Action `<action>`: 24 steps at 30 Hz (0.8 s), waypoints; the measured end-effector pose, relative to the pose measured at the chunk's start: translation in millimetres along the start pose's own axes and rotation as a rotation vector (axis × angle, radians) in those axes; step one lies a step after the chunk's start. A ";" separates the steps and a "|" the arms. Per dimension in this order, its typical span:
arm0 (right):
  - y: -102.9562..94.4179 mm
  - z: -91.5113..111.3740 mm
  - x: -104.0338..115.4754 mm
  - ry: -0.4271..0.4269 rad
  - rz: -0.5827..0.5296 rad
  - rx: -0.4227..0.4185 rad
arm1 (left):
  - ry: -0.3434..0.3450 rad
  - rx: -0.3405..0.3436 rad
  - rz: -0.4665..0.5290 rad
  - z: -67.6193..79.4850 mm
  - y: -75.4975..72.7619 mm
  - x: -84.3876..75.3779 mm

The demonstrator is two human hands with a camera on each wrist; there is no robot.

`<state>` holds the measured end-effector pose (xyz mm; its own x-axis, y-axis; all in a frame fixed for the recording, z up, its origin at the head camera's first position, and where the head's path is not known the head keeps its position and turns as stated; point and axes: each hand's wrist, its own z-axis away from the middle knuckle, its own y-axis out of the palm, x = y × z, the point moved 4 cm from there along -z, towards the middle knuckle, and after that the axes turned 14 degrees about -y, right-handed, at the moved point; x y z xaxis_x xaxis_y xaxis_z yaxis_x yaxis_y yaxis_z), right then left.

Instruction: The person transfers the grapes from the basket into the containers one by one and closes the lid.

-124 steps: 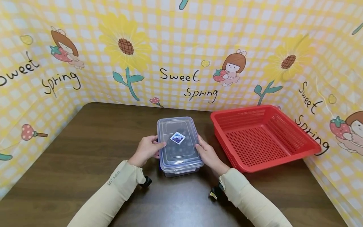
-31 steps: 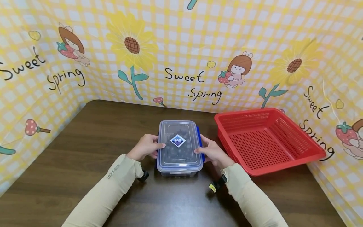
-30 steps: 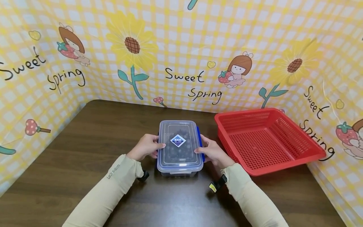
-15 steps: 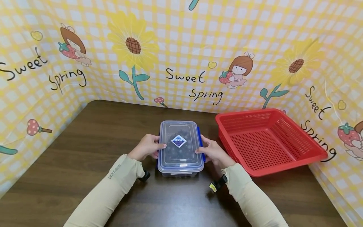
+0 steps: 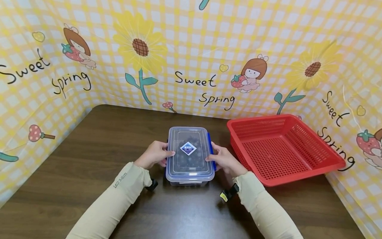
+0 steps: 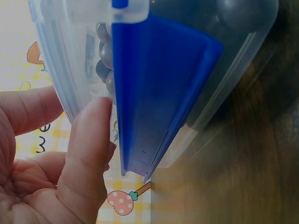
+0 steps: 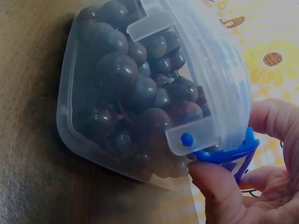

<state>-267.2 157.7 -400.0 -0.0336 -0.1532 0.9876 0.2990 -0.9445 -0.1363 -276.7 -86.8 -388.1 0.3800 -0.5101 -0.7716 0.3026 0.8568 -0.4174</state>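
A clear plastic food container (image 5: 188, 166) stands on the table, its lid (image 5: 191, 136) on top with a blue-and-white diamond label (image 5: 188, 148). Through its wall in the right wrist view dark round grapes (image 7: 117, 70) with stems show. My left hand (image 5: 153, 154) holds the left side, thumb on the lid's edge; in the left wrist view its fingers are beside a blue latch (image 6: 154, 84). My right hand (image 5: 223, 159) grips the right side, thumb over the lid's edge. There a blue latch (image 7: 226, 153) stands out from the wall between the right thumb and fingers.
A red plastic basket (image 5: 273, 154) with a perforated bottom stands right of the container, close to my right forearm. The brown wooden table (image 5: 89, 159) meets a yellow checked cloth (image 5: 194, 43) at the back and sides.
Compared with about four seconds ago, the container sits straighter and the blue latch on its right side now sticks out. Over the last second hands and container have hardly moved.
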 end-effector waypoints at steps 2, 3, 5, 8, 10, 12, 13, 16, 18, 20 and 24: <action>0.8 0.3 0.3 0.000 0.006 0.010 | 0.000 0.002 -0.002 0.4 0.4 0.4; 0.9 0.3 0.3 0.001 0.008 0.013 | -0.003 0.001 0.000 0.2 0.5 0.6; 1.0 0.2 0.6 0.002 0.010 0.011 | -0.008 -0.002 0.003 -0.1 0.7 0.6; 2.0 0.3 1.9 0.005 0.020 0.002 | -0.012 -0.007 0.004 -0.5 0.7 0.9; 1.9 0.5 2.3 0.004 0.030 -0.010 | -0.011 -0.008 0.003 -1.1 0.7 1.1; 1.8 0.6 1.8 0.007 0.043 -0.015 | -0.005 -0.008 -0.008 -1.6 0.9 1.4; 2.1 0.6 1.5 0.008 0.046 -0.016 | -0.003 -0.012 -0.013 -1.9 0.8 1.8; 2.6 0.5 0.4 0.013 0.072 -0.020 | -0.001 -0.023 -0.023 -3.1 -0.3 4.0; 2.8 0.5 0.1 0.015 0.087 -0.019 | -0.012 -0.033 -0.019 -3.9 -1.5 5.3; 2.6 0.6 0.3 0.013 0.095 -0.016 | -0.031 -0.039 -0.003 -5.5 -2.8 6.7; 2.0 -0.3 1.4 0.016 0.102 -0.011 | -0.080 -0.038 0.027 -9.8 -6.7 9.6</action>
<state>-267.0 155.5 -399.0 -0.0183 -0.2535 0.9672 0.2912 -0.9267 -0.2374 -283.6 -96.7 -397.4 0.4569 -0.4902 -0.7423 0.2587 0.8716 -0.4164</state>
